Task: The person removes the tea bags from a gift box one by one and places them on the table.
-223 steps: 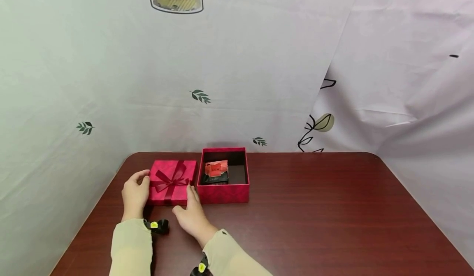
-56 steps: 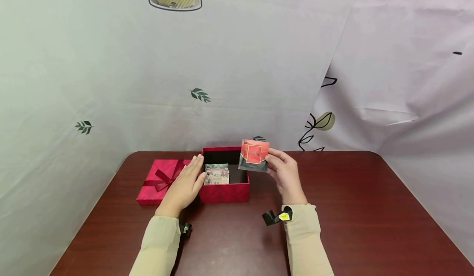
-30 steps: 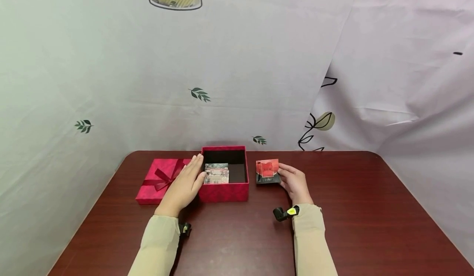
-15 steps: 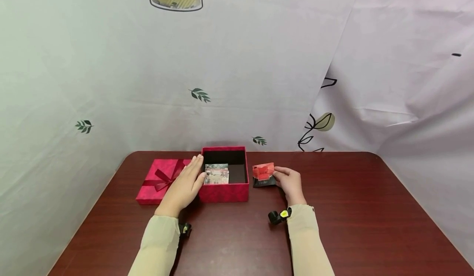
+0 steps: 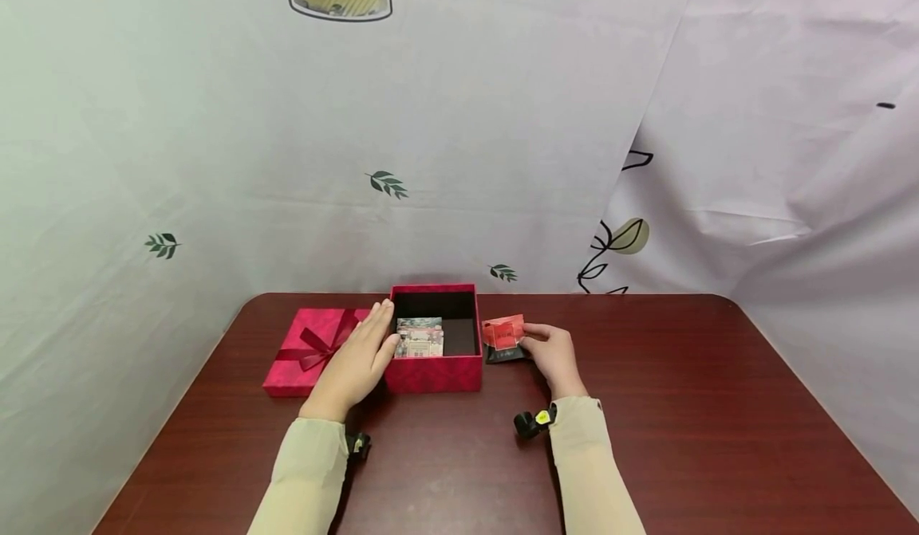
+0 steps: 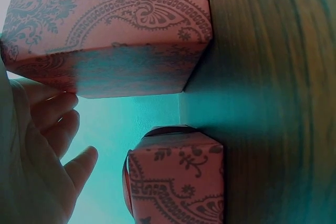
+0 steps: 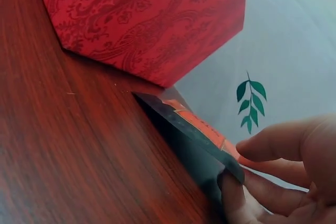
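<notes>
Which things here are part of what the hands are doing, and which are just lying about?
In use:
- left hand resting against open red patterned cardboard box
- right hand pinching red-and-black foil packet
- printed card inside box

Lying about:
- red ribboned lid
- dark wooden table

A dark reddish-brown wooden table (image 5: pixel 682 407) with rounded far corners fills the lower half of the frame. Standing on it, just left of centre near the far edge, is an open square red patterned cardboard box (image 5: pixel 434 372). Directly to its left, close beside it, lies a flat red box lid tied with a dark red ribbon bow (image 5: pixel 309 353). Just right of the box, a small red-and-black foil sachet (image 5: pixel 502 338) is tilted, with its lower edge on the wood. The table's right half shows only bare grain.
</notes>
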The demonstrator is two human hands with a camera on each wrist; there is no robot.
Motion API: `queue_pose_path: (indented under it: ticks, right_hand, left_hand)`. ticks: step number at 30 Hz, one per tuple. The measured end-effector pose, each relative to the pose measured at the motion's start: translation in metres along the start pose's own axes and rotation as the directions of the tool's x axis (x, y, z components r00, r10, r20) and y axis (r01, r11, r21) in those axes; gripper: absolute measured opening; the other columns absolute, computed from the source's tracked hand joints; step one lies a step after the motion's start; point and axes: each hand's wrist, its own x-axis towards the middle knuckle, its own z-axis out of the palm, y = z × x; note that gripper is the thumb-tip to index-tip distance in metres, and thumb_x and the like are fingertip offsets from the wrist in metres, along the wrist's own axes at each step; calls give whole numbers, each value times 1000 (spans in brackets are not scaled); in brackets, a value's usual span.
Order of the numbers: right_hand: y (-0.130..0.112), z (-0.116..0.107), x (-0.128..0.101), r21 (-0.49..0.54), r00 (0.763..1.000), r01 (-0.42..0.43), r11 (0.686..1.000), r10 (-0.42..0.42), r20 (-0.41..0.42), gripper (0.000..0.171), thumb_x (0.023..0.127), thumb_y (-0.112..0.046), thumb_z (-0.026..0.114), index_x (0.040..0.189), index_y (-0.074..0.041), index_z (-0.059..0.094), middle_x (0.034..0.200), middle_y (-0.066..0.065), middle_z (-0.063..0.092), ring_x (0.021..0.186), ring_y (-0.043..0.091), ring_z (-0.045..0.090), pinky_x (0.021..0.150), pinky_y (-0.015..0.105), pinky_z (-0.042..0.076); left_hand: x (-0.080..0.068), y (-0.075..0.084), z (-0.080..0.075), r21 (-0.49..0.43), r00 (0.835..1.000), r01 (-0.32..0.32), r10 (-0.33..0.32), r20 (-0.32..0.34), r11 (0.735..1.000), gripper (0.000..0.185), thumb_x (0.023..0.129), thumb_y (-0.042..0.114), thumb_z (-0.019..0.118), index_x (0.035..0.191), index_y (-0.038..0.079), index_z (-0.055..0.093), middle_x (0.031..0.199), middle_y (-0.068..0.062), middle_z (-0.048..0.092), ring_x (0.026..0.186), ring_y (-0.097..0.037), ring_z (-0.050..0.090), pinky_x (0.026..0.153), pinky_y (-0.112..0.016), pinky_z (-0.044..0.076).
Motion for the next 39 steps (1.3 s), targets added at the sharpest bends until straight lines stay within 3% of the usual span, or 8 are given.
queue_pose_path:
  ticks: [3, 8, 14, 18, 22, 27, 35, 39]
  right_hand:
    - [-3, -1, -1, -3, 1000, 5, 1000, -5, -15, 32, 96, -5, 63, 126, 4, 69, 133, 25, 62, 116, 34, 61, 94, 44, 53]
    - [-13, -4, -4, 48, 1000, 10, 999, -9, -20, 30, 98, -8, 59, 125, 3, 69, 118, 24, 68, 101, 32, 67, 83, 36, 58]
    - [-31, -5, -9, 169, 999, 28, 985, -30, 11, 27, 99, -7, 57, 119, 4, 71, 114, 27, 69, 98, 35, 70, 90, 46, 59]
    - [-47, -3, -17, 262, 997, 57, 964, -68, 33, 23, 99, -4, 57, 114, 5, 71, 108, 27, 70, 85, 27, 72, 86, 47, 60]
    - [-60, -1, -26, 312, 992, 103, 944, -122, 40, 20, 98, -2, 58, 110, 5, 72, 95, 17, 73, 74, 17, 71, 80, 44, 62]
    - [-74, 5, -40, 338, 980, 154, 929, -187, 69, 20, 98, -4, 59, 111, 4, 72, 95, 17, 73, 78, 21, 73, 75, 34, 62]
    - [-90, 20, -59, 393, 959, 206, 896, -264, 99, 20, 97, 1, 57, 110, 7, 71, 99, 22, 73, 81, 30, 72, 78, 37, 62]
    - [-92, 27, -63, 390, 949, 234, 891, -295, 106, 20, 97, 4, 55, 110, 10, 69, 100, 21, 72, 79, 23, 72, 77, 29, 62]
  left_hand:
    - [0, 1, 0, -4, 1000, 1, -1, -2, 1000, 64, 104, 27, 54, 157, -1, 32, 164, -16, 30, 152, -36, 24, 121, -54, 24]
    - [0, 1, 0, 4, 1000, 9, -9, 6, 1000, 64, 104, 28, 54, 158, 0, 31, 164, -15, 29, 152, -36, 23, 122, -54, 23]
    - [0, 1, 0, 18, 1000, 14, -14, 9, 1000, 64, 105, 29, 53, 157, 0, 31, 164, -15, 29, 153, -35, 23, 122, -56, 22]
    - [0, 1, -1, 29, 1000, 18, -18, 9, 999, 64, 105, 29, 53, 157, 0, 32, 164, -16, 29, 153, -35, 23, 121, -57, 21]
    - [0, 3, -2, 51, 1000, 13, -14, 13, 999, 64, 104, 29, 54, 157, 0, 33, 164, -16, 30, 152, -35, 24, 121, -58, 21]
    - [0, 4, -3, 95, 1000, 3, -4, 11, 995, 65, 103, 31, 56, 157, 2, 34, 164, -15, 30, 152, -35, 25, 121, -58, 21]
    - [-1, 5, -5, 124, 1000, -7, 6, 8, 992, 65, 103, 31, 57, 157, 3, 34, 164, -15, 30, 152, -36, 24, 121, -59, 20]
    - [-1, 5, -5, 131, 1000, -10, 9, 7, 991, 65, 103, 31, 57, 157, 3, 35, 164, -15, 30, 152, -36, 25, 121, -59, 20]
